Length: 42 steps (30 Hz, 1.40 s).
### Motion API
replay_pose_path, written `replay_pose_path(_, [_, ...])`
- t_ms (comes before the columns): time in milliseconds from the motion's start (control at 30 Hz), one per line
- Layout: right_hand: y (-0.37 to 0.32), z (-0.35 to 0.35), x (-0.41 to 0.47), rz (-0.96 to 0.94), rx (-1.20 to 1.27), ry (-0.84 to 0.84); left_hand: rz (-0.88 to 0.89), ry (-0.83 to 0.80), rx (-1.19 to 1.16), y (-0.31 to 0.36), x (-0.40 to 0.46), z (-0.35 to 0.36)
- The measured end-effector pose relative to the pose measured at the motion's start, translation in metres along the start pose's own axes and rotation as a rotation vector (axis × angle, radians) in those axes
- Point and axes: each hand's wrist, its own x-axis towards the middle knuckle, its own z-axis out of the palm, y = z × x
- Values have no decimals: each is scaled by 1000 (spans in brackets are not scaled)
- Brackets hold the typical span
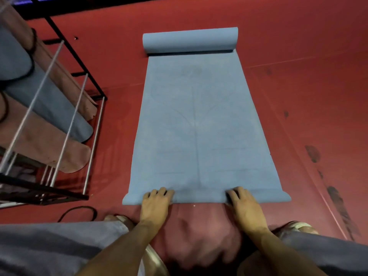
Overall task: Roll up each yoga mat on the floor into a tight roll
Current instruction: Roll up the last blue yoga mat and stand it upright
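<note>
Fingers [159, 193] of the left hand [156, 202] and the right hand [242, 201] curl over the near edge of the blue yoga mat [199, 126], gripping its small starting roll. It lies on the red floor [308, 76], its far end also curled. Left stands a rack [65, 116] of rolled mats.

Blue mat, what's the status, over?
Left hand and right hand grip the near edge of the blue mat. Far end curled. Nothing in the way.
</note>
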Motion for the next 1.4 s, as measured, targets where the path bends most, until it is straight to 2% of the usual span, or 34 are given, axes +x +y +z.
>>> replay_pose_path(100, [11, -1, -4, -37, -100, 60, -44, 24, -72, -6, 2, 6])
replay_pose_path(300, [19, 9, -1, 50, -59, 55, -124, 77, -83, -5, 3, 6])
replay_pose_path(467, [19, 1, 3, 126, -22, 86, -140, -71, -262, -16, 9, -3])
replay_pose_path(633, [25, -3, 19, 134, 27, 96, -199, -138, -491, -29, 16, 3])
replay_pose_path(833, [28, -7, 28, 206, 98, -57, -224, -316, -596, -40, 33, -4])
replay_pose_path(967, [27, -23, 49, 300, 184, -212, -190, -430, -840, -56, 54, 3])
replay_pose_path(1033, [26, -30, 60, 326, 184, -276, -205, -452, -858, -60, 61, 10])
replay_pose_path(1133, [26, -35, 73, 365, 162, -338, -301, -439, -871, -59, 67, 14])
replay_pose_path(1233, [26, -37, 82, 415, 185, -352, -411, -354, -854, -54, 72, 12])
replay_pose_path(1400, [21, -38, 85, 414, 137, -349, -436, -301, -758, -47, 69, 13])
